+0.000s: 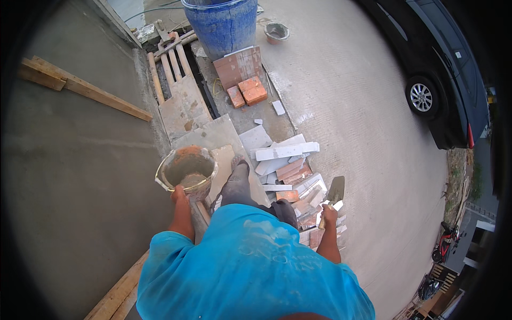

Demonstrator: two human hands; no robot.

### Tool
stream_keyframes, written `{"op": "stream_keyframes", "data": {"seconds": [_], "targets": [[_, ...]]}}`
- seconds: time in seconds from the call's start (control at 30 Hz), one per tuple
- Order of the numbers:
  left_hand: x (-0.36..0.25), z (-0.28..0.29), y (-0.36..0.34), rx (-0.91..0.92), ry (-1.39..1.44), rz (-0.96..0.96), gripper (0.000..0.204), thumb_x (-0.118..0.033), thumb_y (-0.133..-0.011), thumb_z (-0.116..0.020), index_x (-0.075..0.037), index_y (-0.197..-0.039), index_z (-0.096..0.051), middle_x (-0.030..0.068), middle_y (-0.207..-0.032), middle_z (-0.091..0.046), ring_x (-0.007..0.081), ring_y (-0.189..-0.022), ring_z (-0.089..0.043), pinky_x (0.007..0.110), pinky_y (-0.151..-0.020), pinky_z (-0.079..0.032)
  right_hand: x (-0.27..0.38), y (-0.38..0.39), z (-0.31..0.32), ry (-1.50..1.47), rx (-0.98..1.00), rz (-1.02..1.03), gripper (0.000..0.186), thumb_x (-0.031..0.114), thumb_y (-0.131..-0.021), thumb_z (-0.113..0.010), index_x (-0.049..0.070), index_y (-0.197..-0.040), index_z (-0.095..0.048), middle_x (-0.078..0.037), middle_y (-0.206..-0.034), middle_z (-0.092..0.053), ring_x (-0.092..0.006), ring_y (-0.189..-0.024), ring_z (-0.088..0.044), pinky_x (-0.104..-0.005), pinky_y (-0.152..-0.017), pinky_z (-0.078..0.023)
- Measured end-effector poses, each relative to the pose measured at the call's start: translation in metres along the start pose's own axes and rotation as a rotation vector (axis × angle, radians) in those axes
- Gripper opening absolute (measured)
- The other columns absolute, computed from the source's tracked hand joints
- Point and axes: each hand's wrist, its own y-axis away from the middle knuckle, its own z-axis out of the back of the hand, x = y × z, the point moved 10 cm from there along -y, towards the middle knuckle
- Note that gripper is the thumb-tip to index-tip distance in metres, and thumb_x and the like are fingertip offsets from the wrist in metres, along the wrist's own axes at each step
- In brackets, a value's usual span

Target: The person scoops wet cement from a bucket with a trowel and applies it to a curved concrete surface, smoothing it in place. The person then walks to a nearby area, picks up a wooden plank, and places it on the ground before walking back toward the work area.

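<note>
My left hand [179,195] grips a mortar-stained bucket [198,184] by its wire handle at the near rim, beside the rendered wall [80,181]; a little wet grey material shows in its bottom. My right hand [328,216] is closed on the handle of a trowel [336,188], its grey blade pointing away from me. A pile of cut white and terracotta tile pieces [280,152] lies to the right of my legs. My bare foot rests on a pale board [221,128].
A blue barrel [218,24], orange bricks [253,90] and a small basin [276,34] stand ahead. Pipes [181,58] span a drain along the wall, where timber props [101,90] lean. A black car [426,64] and a red motorbike [444,245] stand across the pavement [362,128].
</note>
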Motion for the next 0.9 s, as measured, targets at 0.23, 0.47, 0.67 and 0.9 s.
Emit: {"op": "stream_keyframes", "data": {"seconds": [0.23,0.47,0.67,0.9], "targets": [[-0.12,-0.095,0.005,0.012,-0.048,-0.134,0.05,-0.005,-0.064,-0.061,0.015,-0.11,-0.06,0.0242,-0.108,-0.063,0.0366,-0.094,-0.067,0.044,-0.081,-0.057,0.034,0.031,-0.025,-0.083,0.015,-0.183,0.023,0.021,-0.08,-0.068,-0.002,-0.081,-0.062,-0.009,-0.061,-0.057,-0.0195,-0.048,-0.054,-0.0341,-0.046,-0.045],[-0.175,-0.208,0.075,-0.039,0.019,-0.154,0.049,-0.006,-0.065,-0.063,0.014,-0.11,-0.06,0.0255,-0.11,-0.064,0.0352,-0.094,-0.067,0.043,-0.082,-0.057,0.092,-0.005,-0.047,0.022,0.234,-0.222,0.029,0.026,-0.079,-0.067,-0.002,-0.084,-0.062,-0.011,-0.066,-0.059,-0.0226,-0.056,-0.057,-0.0369,-0.053,-0.046],[-0.175,-0.304,0.1,-0.111,-0.021,-0.16,0.048,-0.006,-0.067,-0.061,0.014,-0.11,-0.059,0.0251,-0.111,-0.063,0.0365,-0.093,-0.067,0.044,-0.081,-0.058,0.235,-0.114,-0.042,0.086,0.162,-0.225,0.039,0.039,-0.085,-0.059,0.001,-0.082,-0.065,-0.012,-0.068,-0.062,-0.0237,-0.07,-0.061,-0.0385,-0.072,-0.047],[-0.131,-0.451,0.117,-0.173,0.291,-0.153,0.047,-0.005,-0.068,-0.056,0.016,-0.111,-0.056,0.0256,-0.108,-0.062,0.0379,-0.094,-0.067,0.049,-0.073,-0.061,0.372,-0.336,-0.079,0.064,0.196,-0.142,0.02,0.018,-0.079,-0.068,-0.001,-0.081,-0.064,-0.01,-0.061,-0.058,-0.024,-0.05,-0.058,-0.0383,-0.048,-0.047]]}}
